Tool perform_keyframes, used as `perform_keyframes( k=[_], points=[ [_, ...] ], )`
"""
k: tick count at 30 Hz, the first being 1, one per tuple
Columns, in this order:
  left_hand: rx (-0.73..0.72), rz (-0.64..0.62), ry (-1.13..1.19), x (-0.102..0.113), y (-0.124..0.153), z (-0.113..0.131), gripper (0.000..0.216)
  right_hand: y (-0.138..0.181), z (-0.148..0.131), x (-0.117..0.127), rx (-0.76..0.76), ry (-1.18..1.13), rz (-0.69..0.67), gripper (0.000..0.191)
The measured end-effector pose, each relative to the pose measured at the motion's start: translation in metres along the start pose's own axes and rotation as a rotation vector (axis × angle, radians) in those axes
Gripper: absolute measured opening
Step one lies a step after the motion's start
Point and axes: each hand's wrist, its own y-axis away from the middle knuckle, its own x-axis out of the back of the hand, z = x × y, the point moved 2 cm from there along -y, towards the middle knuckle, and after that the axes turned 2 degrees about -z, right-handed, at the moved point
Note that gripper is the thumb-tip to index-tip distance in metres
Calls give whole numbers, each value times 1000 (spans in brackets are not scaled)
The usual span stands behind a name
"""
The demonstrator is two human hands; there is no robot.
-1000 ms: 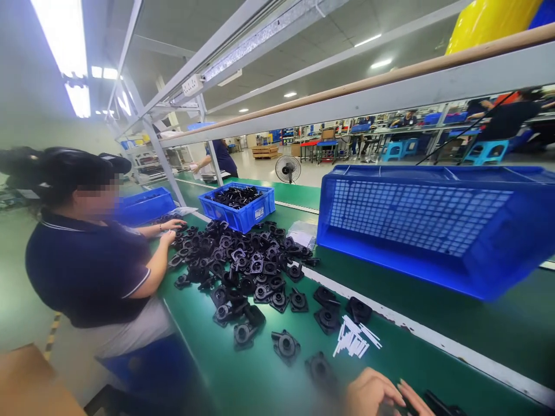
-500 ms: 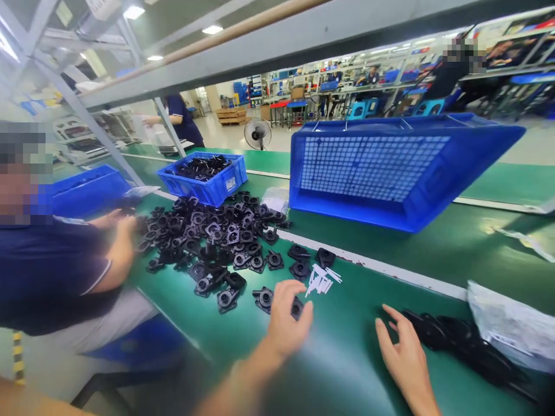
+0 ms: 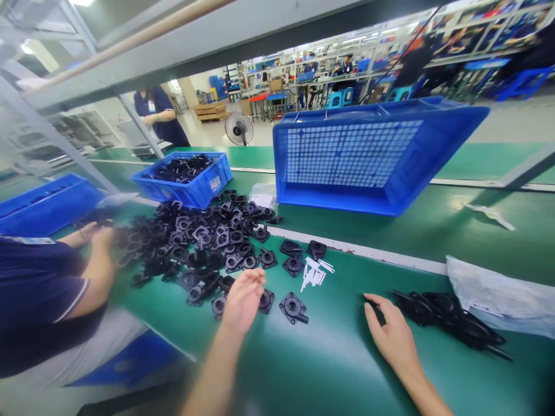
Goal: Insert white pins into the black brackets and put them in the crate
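Note:
My left hand [image 3: 243,301] hovers over the green table with loosely curled fingers and nothing visible in it. Beside it lie black plastic housings with round centres and short spouts; one housing [image 3: 293,308] sits alone to its right, and another [image 3: 265,301] is partly behind the fingers. My right hand [image 3: 392,332] is low over the table, thumb and fingers apart, holding nothing. Just right of it lies a cluster of black housings [image 3: 451,318]. Between the hands, farther back, is a small pile of thin white strips [image 3: 314,274].
A large heap of black housings [image 3: 199,237] spreads across the left. Behind it stands a blue crate [image 3: 208,184] full of black parts. A big blue basket [image 3: 338,199] is tipped on its side. A clear plastic bag [image 3: 498,294] lies right; a co-worker's arm [image 3: 97,260] reaches in from the left.
My left hand has moved left, away from a housing that now shows fully on the table. My right hand stays beside the black cluster. The view has shifted to the right.

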Motion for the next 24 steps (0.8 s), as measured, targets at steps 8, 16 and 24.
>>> perform_keyframes(
  k=[8,16,24],
  points=[
    [44,-174,588,-25,-22,27,27,-1,-2,1,11,22,-30,34],
    [20,-64,363,-15,-29,10,28,-1,-7,2,0,50,-62,35],
    [61,-89,534,-20,-25,6,26,2,17,-4,37,23,-47,35]
  ],
)
